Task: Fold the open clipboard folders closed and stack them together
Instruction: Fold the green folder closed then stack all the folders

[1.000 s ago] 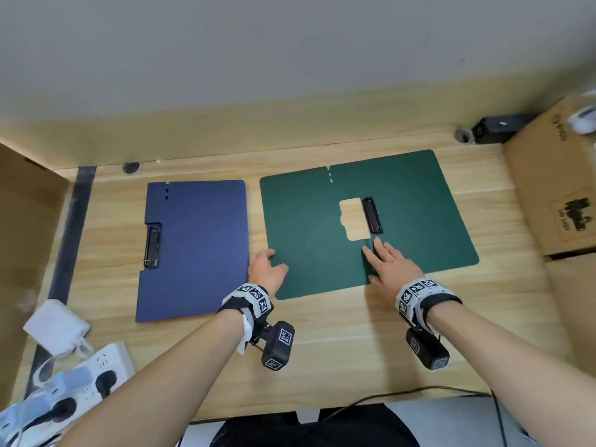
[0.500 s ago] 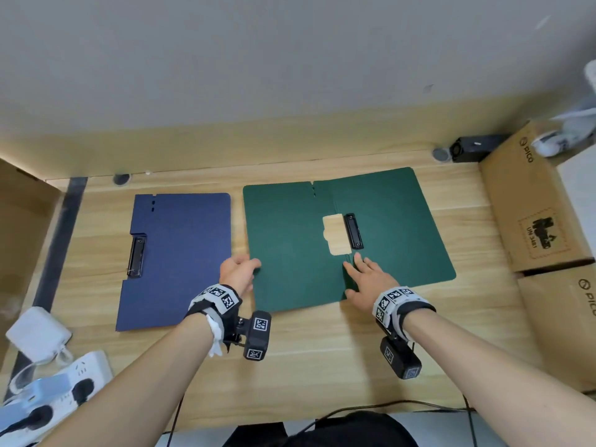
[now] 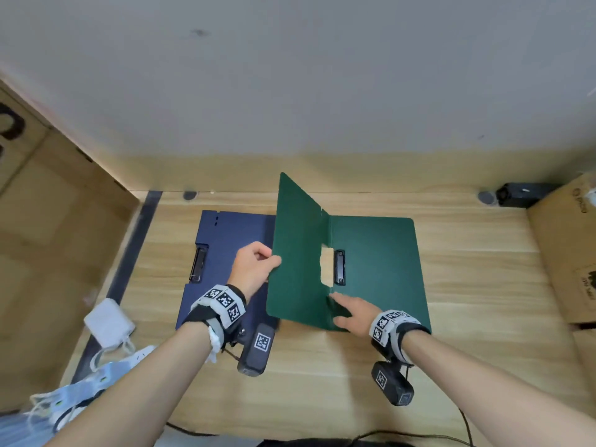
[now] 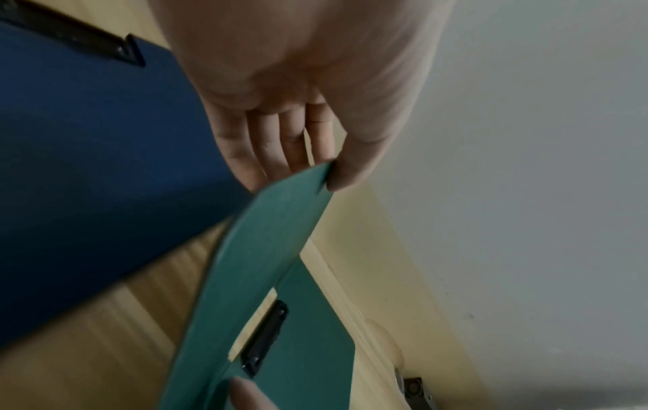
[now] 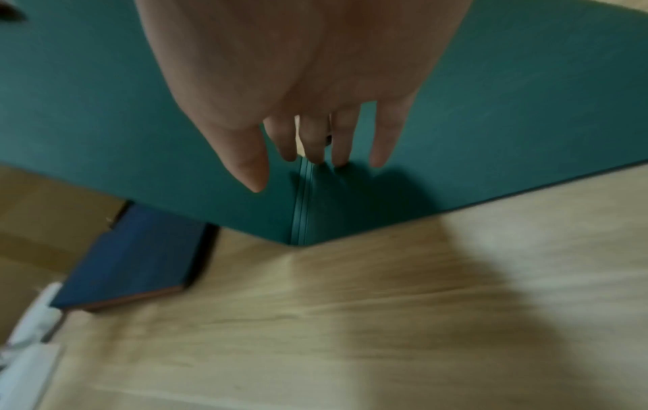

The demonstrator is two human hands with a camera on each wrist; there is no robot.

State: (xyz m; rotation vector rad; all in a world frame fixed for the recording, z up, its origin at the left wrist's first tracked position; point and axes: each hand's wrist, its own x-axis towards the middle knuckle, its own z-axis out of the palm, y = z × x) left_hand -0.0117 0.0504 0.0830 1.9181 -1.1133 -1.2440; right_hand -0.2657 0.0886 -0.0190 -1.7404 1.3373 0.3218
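A green clipboard folder (image 3: 377,269) lies half open on the wooden desk (image 3: 467,285), its right half flat with a black clip (image 3: 339,266). Its left cover (image 3: 298,253) stands raised, and my left hand (image 3: 254,269) pinches that cover's edge between thumb and fingers (image 4: 315,163). My right hand (image 3: 351,312) presses with straight fingers (image 5: 336,149) on the flat half beside the spine (image 5: 301,202). A closed blue folder (image 3: 225,253) lies flat to the left, partly under my left hand and the raised cover.
Cardboard boxes (image 3: 567,250) stand at the right edge and another box (image 3: 48,221) at the left. A white adapter (image 3: 108,322) and a power strip (image 3: 80,391) lie at the front left. A black device (image 3: 522,193) sits at the back right by the wall.
My left hand has taken the green folder's left cover by its edge and lifted it from flat to steeply raised. My right hand still presses near the spine.
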